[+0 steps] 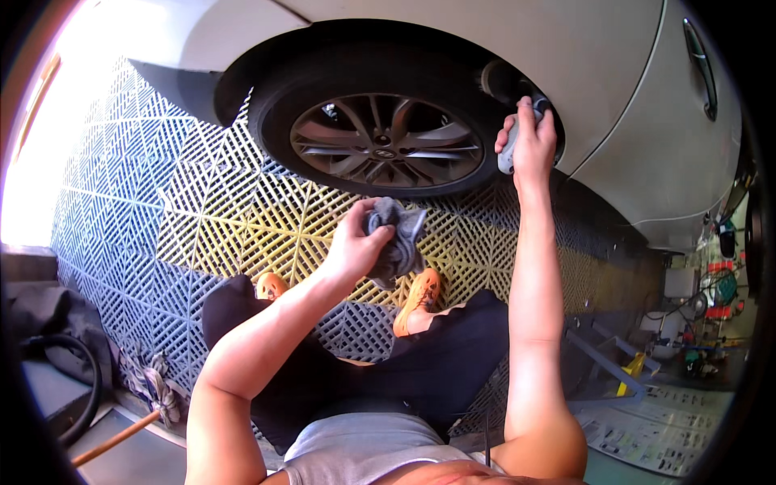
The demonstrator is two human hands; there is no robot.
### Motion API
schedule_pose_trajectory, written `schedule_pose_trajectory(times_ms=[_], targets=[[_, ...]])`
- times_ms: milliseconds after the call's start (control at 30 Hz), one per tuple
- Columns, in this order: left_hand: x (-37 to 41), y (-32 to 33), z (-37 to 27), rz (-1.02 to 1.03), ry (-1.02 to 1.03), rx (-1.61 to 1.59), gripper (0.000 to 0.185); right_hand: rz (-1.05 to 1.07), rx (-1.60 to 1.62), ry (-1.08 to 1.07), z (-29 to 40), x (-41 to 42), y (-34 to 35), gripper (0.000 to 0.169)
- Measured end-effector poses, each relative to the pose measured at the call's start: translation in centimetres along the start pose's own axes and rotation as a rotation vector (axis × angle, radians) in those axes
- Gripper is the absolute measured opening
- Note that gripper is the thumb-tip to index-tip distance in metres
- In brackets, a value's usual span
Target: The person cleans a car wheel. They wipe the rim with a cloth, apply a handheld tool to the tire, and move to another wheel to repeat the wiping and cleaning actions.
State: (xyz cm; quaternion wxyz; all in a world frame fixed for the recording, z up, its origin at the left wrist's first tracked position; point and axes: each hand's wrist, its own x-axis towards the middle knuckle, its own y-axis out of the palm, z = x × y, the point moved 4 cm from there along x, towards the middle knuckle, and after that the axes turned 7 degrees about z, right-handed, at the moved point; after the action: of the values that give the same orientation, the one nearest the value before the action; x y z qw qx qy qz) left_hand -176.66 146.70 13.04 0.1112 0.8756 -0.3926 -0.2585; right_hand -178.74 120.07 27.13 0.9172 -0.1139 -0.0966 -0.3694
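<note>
My left hand (359, 237) grips a bunched grey cloth (397, 245) in front of the wheel, above the floor grating. Up at the right side of the wheel arch, my right hand (533, 142) is closed around a grey hand-held tool (508, 151). Its far end reaches into the shadow behind the tyre. A rounded dark part with a pale, bristle-like edge (487, 79) shows there; whether it belongs to the tool I cannot tell. The tyre (276, 130) carries a multi-spoke alloy wheel (383, 140) of a light-coloured Hyundai car.
The car's body panel (582, 54) and door handle (700, 70) rise to the right. Yellow and grey plastic grating (212, 212) covers the floor. A wooden-handled mop (121, 433) and black hose (91, 376) lie lower left. A blue metal frame (606, 357) stands at right.
</note>
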Motion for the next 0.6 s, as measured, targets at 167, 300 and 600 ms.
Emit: schedule_pose_trajectory(times_ms=[167, 300, 600], targets=[[0.1, 0.4, 1.9, 0.038, 0.040, 0.082, 0.042, 0.128, -0.295, -0.091, 1.4, -0.2, 12.0, 0.034], [1.1, -0.8, 3.8, -0.037, -0.066, 0.148, 0.045, 0.308, -0.633, -0.238, 2.0, -0.8, 24.9, 0.026], [3.8, -2.7, 3.7, -0.052, 0.043, 0.211, 0.040, 0.477, -0.870, -0.167, 2.8, -0.2, 28.6, 0.038]])
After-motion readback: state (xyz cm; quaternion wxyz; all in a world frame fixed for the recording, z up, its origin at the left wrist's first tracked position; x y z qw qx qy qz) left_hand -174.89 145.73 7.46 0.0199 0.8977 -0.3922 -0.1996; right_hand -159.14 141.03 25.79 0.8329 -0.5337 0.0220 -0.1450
